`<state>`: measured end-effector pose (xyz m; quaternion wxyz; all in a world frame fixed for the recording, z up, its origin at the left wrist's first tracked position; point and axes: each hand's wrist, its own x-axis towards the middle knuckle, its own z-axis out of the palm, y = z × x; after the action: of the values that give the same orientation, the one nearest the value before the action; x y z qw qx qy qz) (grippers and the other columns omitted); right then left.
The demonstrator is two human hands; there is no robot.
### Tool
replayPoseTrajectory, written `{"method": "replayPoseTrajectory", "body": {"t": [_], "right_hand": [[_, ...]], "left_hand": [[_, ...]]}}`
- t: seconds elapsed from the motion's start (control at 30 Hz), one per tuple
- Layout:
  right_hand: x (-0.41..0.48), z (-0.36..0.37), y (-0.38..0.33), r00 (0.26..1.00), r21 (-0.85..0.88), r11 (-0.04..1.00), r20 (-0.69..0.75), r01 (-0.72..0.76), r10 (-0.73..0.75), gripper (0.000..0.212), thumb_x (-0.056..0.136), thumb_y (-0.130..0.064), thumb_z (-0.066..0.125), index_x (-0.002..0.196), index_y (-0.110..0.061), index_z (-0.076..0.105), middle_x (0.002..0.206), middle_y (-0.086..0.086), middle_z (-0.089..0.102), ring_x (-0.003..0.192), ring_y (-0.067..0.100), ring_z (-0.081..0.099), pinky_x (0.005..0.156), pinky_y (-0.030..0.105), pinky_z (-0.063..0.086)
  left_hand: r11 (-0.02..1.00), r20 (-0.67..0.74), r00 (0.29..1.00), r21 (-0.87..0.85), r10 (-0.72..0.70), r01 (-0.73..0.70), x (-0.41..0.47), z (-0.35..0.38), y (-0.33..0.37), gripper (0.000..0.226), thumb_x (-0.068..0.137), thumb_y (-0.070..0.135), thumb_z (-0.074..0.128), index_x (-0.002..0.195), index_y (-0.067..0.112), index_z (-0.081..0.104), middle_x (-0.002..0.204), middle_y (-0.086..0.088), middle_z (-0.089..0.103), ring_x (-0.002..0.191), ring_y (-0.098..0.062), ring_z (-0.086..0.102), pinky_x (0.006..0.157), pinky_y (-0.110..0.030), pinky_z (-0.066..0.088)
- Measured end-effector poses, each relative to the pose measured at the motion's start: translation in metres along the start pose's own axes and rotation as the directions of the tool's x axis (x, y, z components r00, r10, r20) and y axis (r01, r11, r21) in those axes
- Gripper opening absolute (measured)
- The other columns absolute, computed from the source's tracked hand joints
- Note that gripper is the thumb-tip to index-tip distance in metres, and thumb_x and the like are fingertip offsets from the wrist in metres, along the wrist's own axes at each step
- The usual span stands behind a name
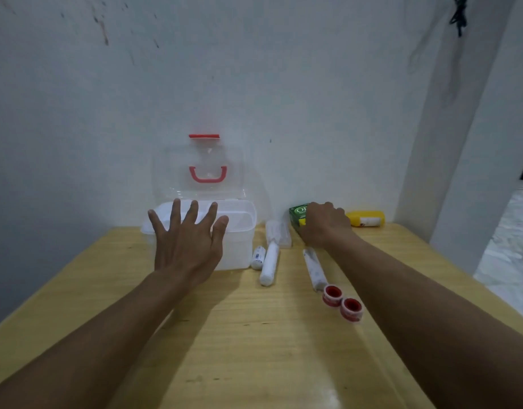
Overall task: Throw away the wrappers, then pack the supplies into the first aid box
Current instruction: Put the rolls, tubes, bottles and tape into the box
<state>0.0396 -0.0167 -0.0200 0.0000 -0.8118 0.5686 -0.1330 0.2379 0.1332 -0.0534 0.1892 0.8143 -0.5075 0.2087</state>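
The translucent first aid box point(239, 231) stands open at the table's far edge, its clear lid with a red handle point(207, 174) leaning on the wall. My left hand point(189, 240) hovers spread in front of the box, holding nothing. My right hand point(325, 224) is closed over a green carton point(298, 213) by the wall. Between them lie a small white tube point(258, 257), a white bandage roll point(270, 264) and a clear wrapped pack point(279, 233). Another wrapped roll point(315, 268) and two red-and-white tape spools point(343, 302) lie under my right forearm.
A yellow bottle point(366, 219) lies on its side at the far right, against the wall. The yellow wooden table point(254, 349) ends at the right, where a white pillar point(461, 143) and tiled floor show. A white wall stands directly behind the table.
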Motion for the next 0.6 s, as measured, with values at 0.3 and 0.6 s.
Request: {"method": "replayPoseTrajectory", "body": {"t": [0.3, 0.6], "right_hand": [[0.007, -0.079, -0.016, 0.966, 0.172, 0.977, -0.243, 0.128, -0.083, 0.035, 0.074, -0.034, 0.067, 0.094, -0.006, 0.061, 0.1, 0.019, 0.062, 0.099, 0.04, 0.059, 0.068, 0.032, 0.039], [-0.006, -0.115, -0.068, 0.933, 0.234, 0.904, -0.065, 0.358, -0.353, 0.036, 0.077, -0.027, 0.073, 0.108, -0.011, 0.077, 0.096, 0.006, 0.07, 0.082, 0.021, 0.065, 0.065, 0.029, 0.054]], "left_hand": [[0.991, -0.019, 0.992, -0.042, -0.124, 0.123, -0.008, -0.008, -0.012, 0.077, 0.089, 0.064, -0.003, 0.153, 0.033, 0.026, 0.162, -0.005, 0.022, 0.151, -0.032, 0.002, 0.114, -0.065, -0.01], [0.994, 0.037, 0.994, -0.036, -0.105, 0.106, -0.011, -0.011, -0.02, 0.061, 0.1, 0.049, 0.003, 0.155, 0.029, 0.019, 0.164, -0.007, 0.016, 0.151, -0.028, -0.006, 0.115, -0.063, -0.011]]}}
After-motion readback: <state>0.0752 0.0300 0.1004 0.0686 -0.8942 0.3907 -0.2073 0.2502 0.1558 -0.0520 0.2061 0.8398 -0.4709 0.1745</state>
